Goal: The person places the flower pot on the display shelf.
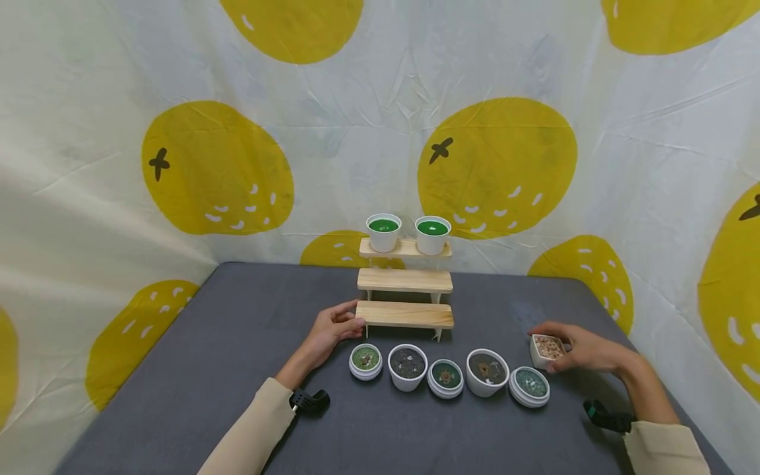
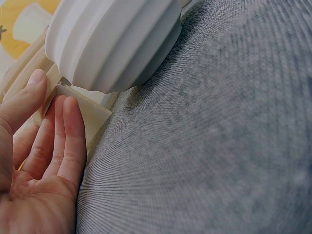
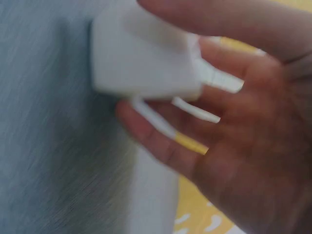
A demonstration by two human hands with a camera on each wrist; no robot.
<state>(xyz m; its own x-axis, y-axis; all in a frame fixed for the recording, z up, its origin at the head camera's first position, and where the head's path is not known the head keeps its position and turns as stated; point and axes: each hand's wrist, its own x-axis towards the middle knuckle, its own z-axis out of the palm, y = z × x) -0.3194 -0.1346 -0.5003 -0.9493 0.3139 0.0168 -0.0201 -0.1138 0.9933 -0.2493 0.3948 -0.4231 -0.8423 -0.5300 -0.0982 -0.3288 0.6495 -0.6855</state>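
My left hand (image 1: 326, 333) pinches the left end of the lowest step on a three-step wooden stand (image 1: 406, 314), thumb over the plank and fingers below it. A ribbed white pot (image 2: 114, 44) is close to these fingers in the left wrist view. At the right, my right hand (image 1: 589, 349) grips a small square white pot (image 1: 540, 359) filled with light pebbles, thumb on one side and fingers on the other. Blur in the right wrist view hides whether this pot (image 3: 146, 61) touches the table.
Two white cups (image 1: 384, 240) with green contents stand on the top step. Before the stand runs a row of several round white pots, from a small ribbed one (image 1: 365, 373) to another ribbed one (image 1: 530, 398). A fruit-print curtain (image 1: 356, 158) hangs behind the grey table (image 1: 249, 316).
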